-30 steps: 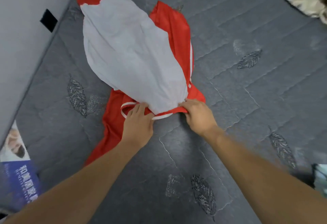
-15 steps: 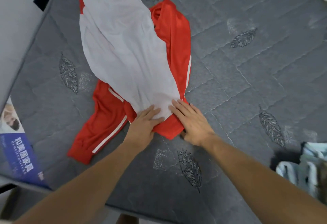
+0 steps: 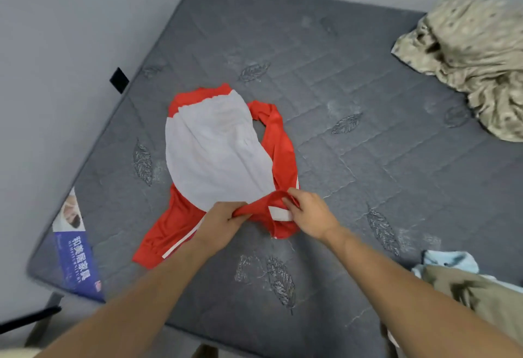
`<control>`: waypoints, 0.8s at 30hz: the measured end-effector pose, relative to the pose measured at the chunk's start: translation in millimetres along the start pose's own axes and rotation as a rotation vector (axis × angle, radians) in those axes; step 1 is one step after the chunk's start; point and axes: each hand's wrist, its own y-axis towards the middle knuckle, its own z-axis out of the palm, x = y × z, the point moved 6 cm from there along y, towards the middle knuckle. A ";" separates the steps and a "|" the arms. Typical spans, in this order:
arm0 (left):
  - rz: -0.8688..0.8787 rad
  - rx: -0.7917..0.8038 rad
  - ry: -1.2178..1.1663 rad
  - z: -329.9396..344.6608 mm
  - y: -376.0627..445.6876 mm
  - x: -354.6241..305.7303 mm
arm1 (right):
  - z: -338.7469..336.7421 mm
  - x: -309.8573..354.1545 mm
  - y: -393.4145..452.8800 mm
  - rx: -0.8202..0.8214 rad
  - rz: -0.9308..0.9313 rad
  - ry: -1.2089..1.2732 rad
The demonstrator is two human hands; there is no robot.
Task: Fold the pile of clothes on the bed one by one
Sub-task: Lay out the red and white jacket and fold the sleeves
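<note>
- The grey quilted mattress (image 3: 353, 137) carries the clothes.
- A red jacket (image 3: 283, 148) with white stripes lies inside out near its left edge, pale grey lining (image 3: 215, 153) spread uppermost.
- The left hand (image 3: 219, 226) and the right hand (image 3: 310, 214) each pinch the red near hem, raised slightly.

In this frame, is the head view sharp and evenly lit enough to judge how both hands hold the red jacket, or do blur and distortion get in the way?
Head view: lighting soft and even, no glare; wide-angle bends the mattress edges. Left hand and right hand are sharp enough, both gripping the red jacket near its collar. The beige cloth and clothes pile at the right edge look smeared.
</note>
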 end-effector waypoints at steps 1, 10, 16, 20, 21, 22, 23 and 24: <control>-0.006 -0.026 -0.078 -8.8 -1.0 -23.8 | -21.9 11.7 -3.1 -0.039 0.026 0.078; 0.051 -0.188 -0.363 -116.9 -12.8 -211.8 | -169.5 111.8 -71.3 0.088 -0.107 0.176; 0.133 -0.208 -0.391 -175.1 -30.3 -309.4 | -194.2 164.5 -101.0 0.042 -0.241 -0.077; 0.145 -0.253 -0.455 -210.9 -43.0 -343.0 | -230.7 190.4 -111.1 -0.147 -0.231 0.158; 0.151 -0.271 -0.480 -219.8 -46.2 -350.2 | -239.6 195.5 -113.9 -0.169 -0.249 0.224; 0.158 -0.292 -0.495 -228.6 -49.5 -357.6 | -249.6 201.5 -118.1 -0.189 -0.268 0.276; 0.163 -0.310 -0.509 -236.4 -52.1 -364.0 | -259.4 206.3 -121.8 -0.205 -0.280 0.338; 0.163 -0.325 -0.521 -243.4 -55.6 -371.3 | -271.4 212.1 -127.8 -0.237 -0.283 0.402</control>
